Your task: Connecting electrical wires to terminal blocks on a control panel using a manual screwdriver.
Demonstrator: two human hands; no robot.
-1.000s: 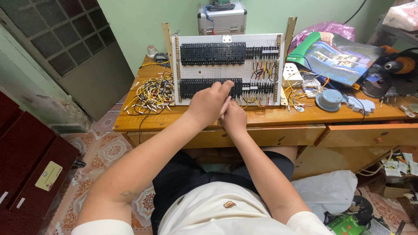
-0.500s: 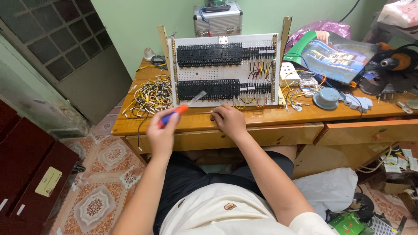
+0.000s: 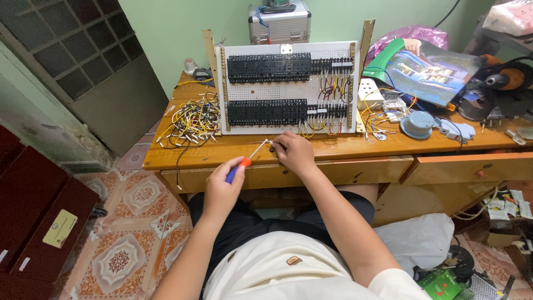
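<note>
My left hand (image 3: 221, 189) grips a screwdriver (image 3: 244, 163) with an orange and blue handle, its metal shaft pointing up and right toward my right hand (image 3: 294, 153). My right hand rests on the front of the wooden desk (image 3: 344, 147), fingers pinched around something small at the screwdriver tip; what it is cannot be made out. Just behind both hands a white perforated panel (image 3: 288, 89) stands upright, carrying two rows of black terminal blocks and some coloured wires on its right side.
A tangle of yellow and white wires (image 3: 191, 119) lies left of the panel. A silver case (image 3: 279, 22) sits behind it. To the right are a white socket strip (image 3: 371, 93), a grey round part (image 3: 417, 123), a green folder (image 3: 427, 66) and a power tool (image 3: 499, 83). A desk drawer (image 3: 472, 166) stands slightly open.
Both hands came down off the panel to the desk's front edge. My left hand swung out left with the screwdriver, then brought its tip over to my right hand.
</note>
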